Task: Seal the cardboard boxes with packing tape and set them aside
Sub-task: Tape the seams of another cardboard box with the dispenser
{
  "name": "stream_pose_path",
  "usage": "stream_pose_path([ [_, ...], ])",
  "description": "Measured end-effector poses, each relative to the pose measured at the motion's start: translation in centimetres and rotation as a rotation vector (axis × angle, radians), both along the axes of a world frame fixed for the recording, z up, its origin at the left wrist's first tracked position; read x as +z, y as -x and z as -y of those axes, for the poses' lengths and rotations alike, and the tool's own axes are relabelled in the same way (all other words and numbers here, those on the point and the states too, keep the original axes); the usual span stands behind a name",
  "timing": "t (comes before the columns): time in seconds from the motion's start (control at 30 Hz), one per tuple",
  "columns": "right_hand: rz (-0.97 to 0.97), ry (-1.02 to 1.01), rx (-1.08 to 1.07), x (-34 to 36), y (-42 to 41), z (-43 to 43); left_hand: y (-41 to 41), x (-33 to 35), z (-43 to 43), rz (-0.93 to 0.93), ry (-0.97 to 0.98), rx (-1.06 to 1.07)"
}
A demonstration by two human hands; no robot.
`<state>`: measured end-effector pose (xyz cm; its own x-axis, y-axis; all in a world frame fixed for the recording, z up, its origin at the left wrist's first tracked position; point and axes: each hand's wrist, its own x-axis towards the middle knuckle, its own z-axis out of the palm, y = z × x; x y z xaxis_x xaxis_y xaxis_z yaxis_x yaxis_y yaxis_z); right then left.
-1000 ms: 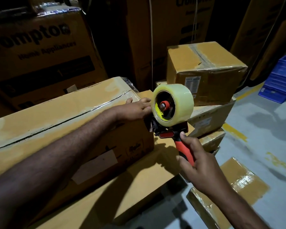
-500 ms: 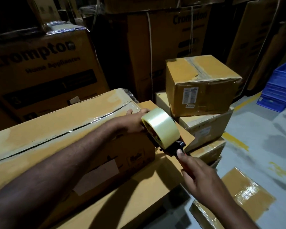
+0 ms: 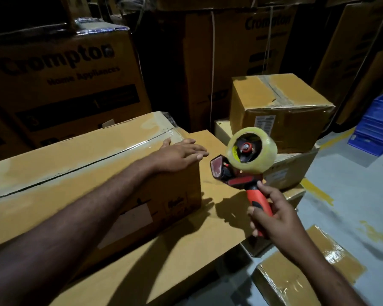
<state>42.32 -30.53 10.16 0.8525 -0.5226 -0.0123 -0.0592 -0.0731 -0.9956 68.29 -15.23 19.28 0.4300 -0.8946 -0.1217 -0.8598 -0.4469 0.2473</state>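
A long cardboard box [image 3: 75, 171] lies across the left, with shiny tape along its top seam. My left hand [image 3: 179, 154] rests flat on its right end, fingers straight over the corner. My right hand [image 3: 272, 215] grips the red handle of a tape dispenser [image 3: 245, 166] that carries a clear tape roll. The dispenser hangs in the air just right of the box end, apart from it, with its blade end turned to the box.
The long box sits on a wide flat carton [image 3: 164, 250]. A taped square box [image 3: 281, 111] tops a stack at the right. Tall printed cartons [image 3: 60, 78] stand behind. Blue crates [image 3: 376, 129] are far right. A wrapped box [image 3: 301, 277] lies on the grey floor.
The dispenser has come off the box end and swung right and up, now facing the camera. My left hand has flattened on the box corner. The view has tilted up a little.
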Motion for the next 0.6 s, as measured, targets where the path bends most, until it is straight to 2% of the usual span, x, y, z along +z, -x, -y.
stream_pose_path([
  [0.1,0.017,-0.159,0.009,0.2,-1.4,0.0,-0.7,-0.5,-1.9,0.092,-0.002,0.063],
  [0.27,0.003,-0.292,0.071,-0.5,-5.3,-1.1,-1.2,-1.2,-4.1,0.126,0.082,0.202],
  [0.37,-0.003,-0.394,0.091,-1.6,-8.4,-2.3,-0.6,-1.4,-5.3,0.149,0.109,0.190],
  [0.6,-0.035,-0.441,0.110,-3.2,-15.9,-5.2,-1.3,-1.9,-10.4,0.117,0.151,0.152],
])
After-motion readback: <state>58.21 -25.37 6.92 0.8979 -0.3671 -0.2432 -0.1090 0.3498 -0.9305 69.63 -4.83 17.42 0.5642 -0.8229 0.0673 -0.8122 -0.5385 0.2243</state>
